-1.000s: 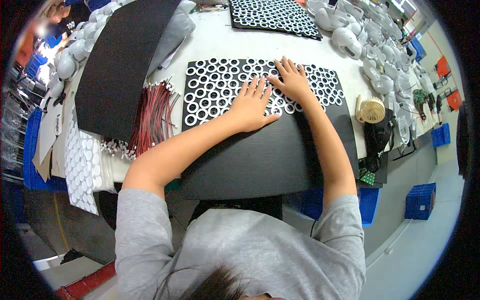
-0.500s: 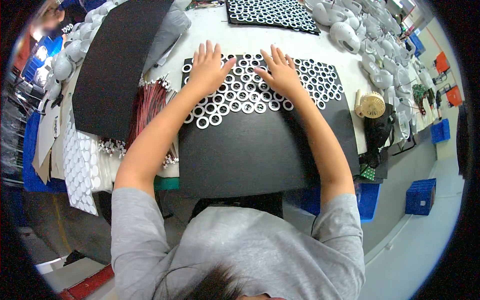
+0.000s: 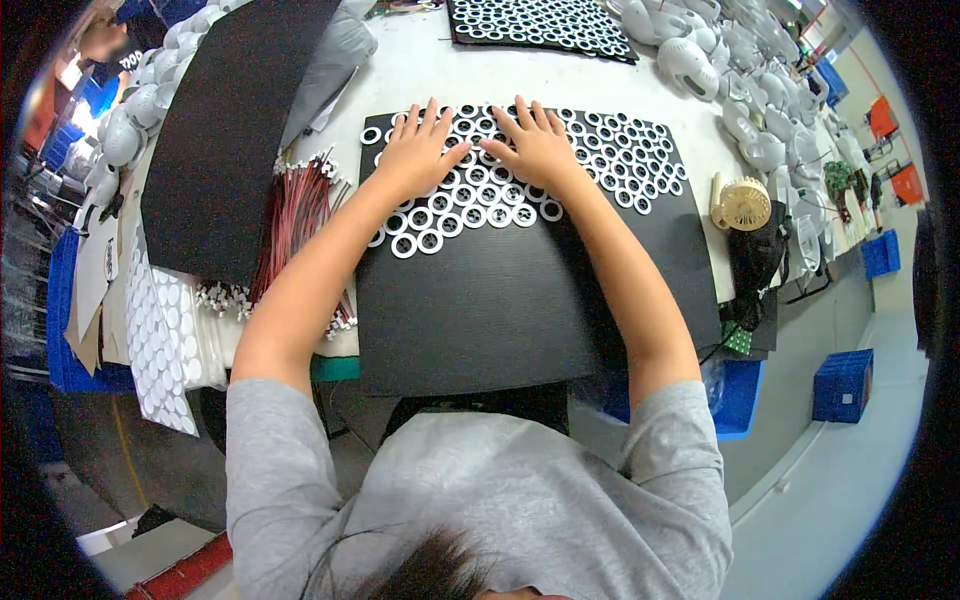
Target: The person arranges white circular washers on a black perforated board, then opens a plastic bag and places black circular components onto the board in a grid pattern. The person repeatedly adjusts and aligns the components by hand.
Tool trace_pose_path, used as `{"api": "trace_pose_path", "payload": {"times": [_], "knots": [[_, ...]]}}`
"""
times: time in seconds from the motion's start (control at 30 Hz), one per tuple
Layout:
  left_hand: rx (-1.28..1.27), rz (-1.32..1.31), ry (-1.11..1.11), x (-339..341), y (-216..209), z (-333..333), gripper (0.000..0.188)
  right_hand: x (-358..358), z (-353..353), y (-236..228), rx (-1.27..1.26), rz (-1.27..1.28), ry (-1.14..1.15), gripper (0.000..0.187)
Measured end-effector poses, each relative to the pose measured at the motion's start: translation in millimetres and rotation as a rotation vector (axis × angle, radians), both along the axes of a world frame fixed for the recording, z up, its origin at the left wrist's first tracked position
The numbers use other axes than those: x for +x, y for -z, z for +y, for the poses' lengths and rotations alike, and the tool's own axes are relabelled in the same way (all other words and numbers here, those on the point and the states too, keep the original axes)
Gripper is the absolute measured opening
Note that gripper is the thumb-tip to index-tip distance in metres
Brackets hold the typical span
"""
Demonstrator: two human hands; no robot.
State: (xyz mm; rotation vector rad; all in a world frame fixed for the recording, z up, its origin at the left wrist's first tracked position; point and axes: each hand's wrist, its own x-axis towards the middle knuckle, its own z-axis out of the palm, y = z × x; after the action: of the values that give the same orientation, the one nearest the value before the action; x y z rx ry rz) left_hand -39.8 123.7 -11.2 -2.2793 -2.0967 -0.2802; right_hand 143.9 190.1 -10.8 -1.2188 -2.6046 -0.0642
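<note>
Many white rings with dark centres lie close together over the far half of a black board in front of me. My left hand rests flat on the rings left of the middle, fingers spread and pointing away. Beside it my right hand lies on the rings right of the middle, fingers apart as well. Neither hand grips anything. The thumbs point toward each other with a narrow gap between them. Some rings are hidden under both palms.
A second ring-covered board lies at the far side. Left are a large black sheet, a bundle of red and black wires and a sheet of white discs. White plastic housings and a beige hand fan stand right.
My right hand has slid left, closer to my left hand, and lies a little lower. The left hand has shifted slightly nearer. Some rings under the right hand have moved.
</note>
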Motion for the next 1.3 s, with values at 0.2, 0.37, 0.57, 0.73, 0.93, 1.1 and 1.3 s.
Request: {"api": "trace_pose_path", "payload": {"times": [0.2, 0.37, 0.57, 0.73, 0.93, 1.1, 1.3], "knots": [[0.104, -0.095, -0.295, -22.9, -2.9, 7.3, 0.076, 26.2, 23.1, -3.0, -0.003, 0.019, 0.117, 0.072], [0.010, -0.134, -0.253, -29.6, 5.1, 5.1, 0.080, 39.6, 25.4, -0.3, -0.075, -0.055, 0.166, 0.078], [0.055, -0.264, -0.221, -33.5, 1.5, 9.7, 0.078, 42.3, 29.4, -2.3, -0.086, -0.031, 0.156, 0.081], [0.207, -0.531, -0.212, -45.0, -25.9, -17.3, 0.077, 81.6, 38.7, -16.0, -0.018, 0.073, 0.195, 0.074], [-0.023, -0.153, -0.212, 4.8, -22.5, -89.4, 0.081, 178.4, 58.7, 2.7, -0.031, 0.048, 0.377, 0.066], [0.013, -0.109, -0.144, 2.9, -3.3, -88.2, 0.085, 186.5, 58.3, 18.6, -0.121, 0.026, 0.389, 0.072], [-0.015, -0.165, -0.132, -6.8, 1.0, -79.7, 0.087, 175.4, 46.8, 14.5, -0.077, 0.034, 0.385, 0.075]]}}
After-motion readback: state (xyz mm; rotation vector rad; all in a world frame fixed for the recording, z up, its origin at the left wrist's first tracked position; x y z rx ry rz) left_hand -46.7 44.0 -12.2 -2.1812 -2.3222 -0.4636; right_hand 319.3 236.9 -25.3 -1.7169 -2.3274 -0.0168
